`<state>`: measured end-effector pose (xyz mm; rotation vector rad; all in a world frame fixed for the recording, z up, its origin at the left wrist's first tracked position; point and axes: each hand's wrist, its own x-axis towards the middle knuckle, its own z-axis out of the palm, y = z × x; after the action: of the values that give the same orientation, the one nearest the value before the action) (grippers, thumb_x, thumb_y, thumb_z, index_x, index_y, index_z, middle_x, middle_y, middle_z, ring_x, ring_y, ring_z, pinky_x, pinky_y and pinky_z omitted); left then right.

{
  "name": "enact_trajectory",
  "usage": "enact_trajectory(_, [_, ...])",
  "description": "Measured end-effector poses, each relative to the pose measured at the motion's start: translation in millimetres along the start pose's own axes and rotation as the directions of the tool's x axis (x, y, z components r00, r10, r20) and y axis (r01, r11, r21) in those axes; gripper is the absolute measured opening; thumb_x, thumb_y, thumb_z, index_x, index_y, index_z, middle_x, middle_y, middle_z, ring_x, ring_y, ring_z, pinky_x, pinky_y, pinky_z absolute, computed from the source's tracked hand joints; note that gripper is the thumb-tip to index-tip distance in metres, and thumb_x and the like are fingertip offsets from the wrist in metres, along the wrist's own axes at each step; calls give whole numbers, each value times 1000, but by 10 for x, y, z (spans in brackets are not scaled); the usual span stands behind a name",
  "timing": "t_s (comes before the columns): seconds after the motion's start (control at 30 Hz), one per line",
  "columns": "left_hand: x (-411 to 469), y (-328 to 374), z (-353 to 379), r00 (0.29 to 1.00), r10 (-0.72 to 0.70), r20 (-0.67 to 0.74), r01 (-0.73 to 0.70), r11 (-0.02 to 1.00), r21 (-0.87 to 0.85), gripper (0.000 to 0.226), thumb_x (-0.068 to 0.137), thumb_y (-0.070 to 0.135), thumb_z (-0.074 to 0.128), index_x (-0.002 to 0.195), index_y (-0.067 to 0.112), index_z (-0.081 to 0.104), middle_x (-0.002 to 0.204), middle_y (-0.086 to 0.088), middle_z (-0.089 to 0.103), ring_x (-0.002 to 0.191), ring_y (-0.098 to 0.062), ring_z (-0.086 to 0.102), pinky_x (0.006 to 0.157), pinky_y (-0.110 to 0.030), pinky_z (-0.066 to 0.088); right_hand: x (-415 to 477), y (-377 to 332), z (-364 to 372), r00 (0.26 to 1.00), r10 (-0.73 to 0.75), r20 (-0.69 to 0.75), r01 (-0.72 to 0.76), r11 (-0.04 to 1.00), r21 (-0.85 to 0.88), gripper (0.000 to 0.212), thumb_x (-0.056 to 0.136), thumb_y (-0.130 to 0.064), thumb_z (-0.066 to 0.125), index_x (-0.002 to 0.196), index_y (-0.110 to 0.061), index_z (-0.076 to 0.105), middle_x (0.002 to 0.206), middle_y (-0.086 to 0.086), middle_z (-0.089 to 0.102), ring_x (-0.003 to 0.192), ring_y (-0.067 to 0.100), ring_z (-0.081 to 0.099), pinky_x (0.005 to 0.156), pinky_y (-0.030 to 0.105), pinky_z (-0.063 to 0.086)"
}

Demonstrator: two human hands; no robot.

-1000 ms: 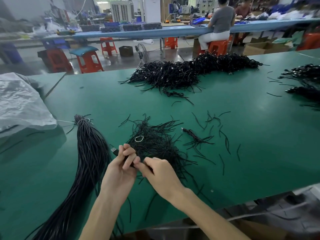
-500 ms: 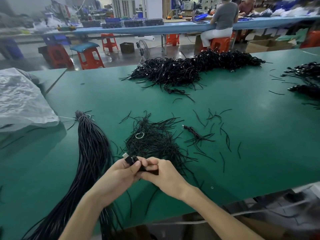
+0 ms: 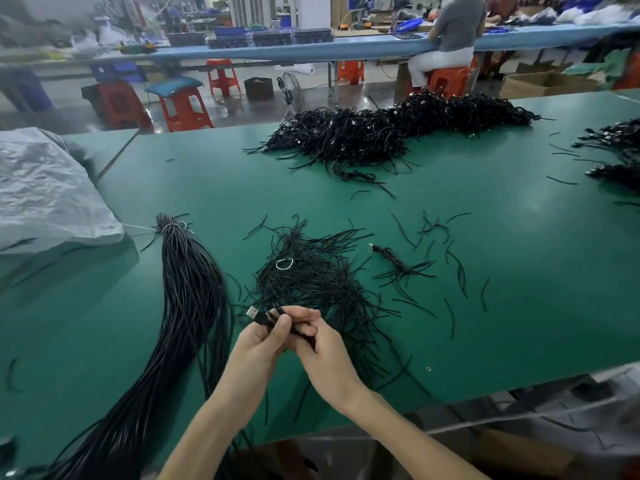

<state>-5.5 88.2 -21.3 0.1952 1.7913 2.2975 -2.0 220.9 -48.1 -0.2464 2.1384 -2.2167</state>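
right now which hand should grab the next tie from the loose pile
Probably the right hand: it sits beside the loose pile of ties, while the left hand grips the cable near its plug and would have to let go.

We hold a short black USB cable (image 3: pixel 269 318) folded into a small bundle over the near part of the green table (image 3: pixel 485 271). Its USB-A plug (image 3: pixel 254 313), a silver metal tip on a black moulded body, juts up and to the left, clear of the fingers. Our left hand (image 3: pixel 258 344) grips the bundle just behind the plug, thumb laid across the strands. Our right hand (image 3: pixel 323 344) pinches the other end, where the dark strands vanish under curled fingers.
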Motion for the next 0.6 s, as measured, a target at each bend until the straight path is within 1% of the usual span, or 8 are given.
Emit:
enact_trajectory(0.07, [30,-70,41,998,5,-59,-8,999,-47,31,101,30,54,108,10,76,110,-16,74,115,-28,67,102,-34,53,17,-12,4,999,-15,-38,15,1000,4,32,101,-2,56,129,-18,63,122,-8,71,119,7,64,102,27,51])
enact_trajectory(0.13, [35,-119,41,999,11,-37,-14,995,-96,30,102,28,54,117,14,75,123,-15,72,124,-27,64,101,-26,51,7,-5,-28,998,-38,-58,37,999,-13,27,101,-7,59,125,-17,65,119,-9,72,117,7,65,103,29,51])
enact_trajectory(0.17, [30,-143,34,1000,15,1,-15,992,-121,30,103,25,53,124,15,72,132,-14,68,130,-25,60,103,-24,49,-10,8,-48,997,-49,-60,47,998,-31,26,101,-10,59,125,-19,66,119,-11,71,117,7,64,104,30,50])
enact_trajectory(0.23, [20,-192,-13,994,33,103,-19,992,-126,34,104,21,52,135,14,64,143,-13,60,138,-25,53,108,-25,45,-53,48,-76,997,-56,-48,53,997,-63,29,103,-13,57,129,-23,65,123,-12,70,121,7,63,106,29,49])
enact_trajectory(0.33, [15,-173,-169,971,5,240,3,999,-32,38,106,15,50,143,12,57,150,-15,53,144,-28,46,113,-28,41,-60,81,-128,1000,20,1,-20,995,-99,30,102,-20,61,132,-22,64,124,-9,71,120,5,63,106,33,50])
enact_trajectory(0.4, [10,-121,-292,958,-43,285,43,999,6,38,108,14,48,145,11,54,152,-15,51,146,-27,43,115,-29,38,-30,55,-154,995,72,68,-63,991,-118,31,99,-28,66,130,-24,66,123,-11,71,119,1,62,107,30,49])
enact_trajectory(0.47, [17,-110,-374,958,-67,279,69,998,3,37,108,13,47,143,10,56,151,-15,52,144,-27,45,114,-29,40,-2,21,-146,991,78,106,-65,990,-125,31,99,-31,66,130,-27,66,123,-13,71,121,1,61,107,29,48])
enact_trajectory(0.6, [46,-176,-374,976,-74,204,86,995,-47,34,105,12,50,135,4,63,144,-19,58,139,-30,51,107,-29,47,39,2,-134,990,72,125,-56,990,-126,30,101,-34,63,130,-30,67,125,-10,71,122,4,61,109,34,47])
